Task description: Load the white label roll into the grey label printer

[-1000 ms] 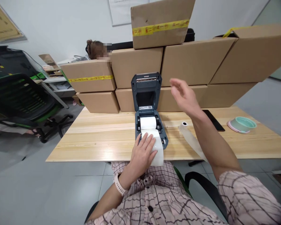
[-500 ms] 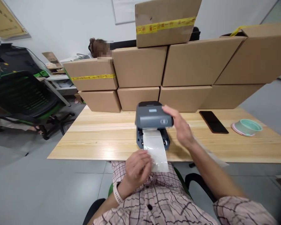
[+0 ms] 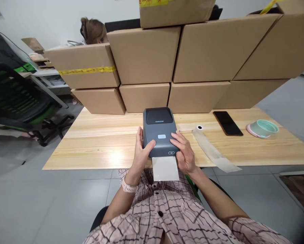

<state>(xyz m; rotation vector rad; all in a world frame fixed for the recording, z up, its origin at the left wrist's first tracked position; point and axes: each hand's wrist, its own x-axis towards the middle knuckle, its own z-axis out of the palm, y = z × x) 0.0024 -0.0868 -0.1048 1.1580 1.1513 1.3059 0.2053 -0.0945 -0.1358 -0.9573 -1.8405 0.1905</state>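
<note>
A dark grey label printer [image 3: 158, 128] stands on the wooden table with its lid down. From its front slot a white label strip [image 3: 165, 169] hangs out past the table edge. My left hand [image 3: 141, 150] grips the printer's left front side, thumb on top and fingers along the wall. On the right front corner, my right hand [image 3: 185, 151] has its fingers on the lid and its thumb bent against the side. The inside of the printer is hidden under the lid.
Right of the printer lie a small roll [image 3: 199, 128] with a long strip trailing over the edge, a phone [image 3: 227, 123] and a mint-green bowl [image 3: 264, 128]. Stacked cardboard boxes [image 3: 144, 57] line the table's back. Behind them sits a person [image 3: 93, 31]; an office chair [image 3: 20, 101] stands left.
The printer's raised lid has come down. My left hand has let go of the label strip and moved to the printer's left side. My right hand has lowered with the lid.
</note>
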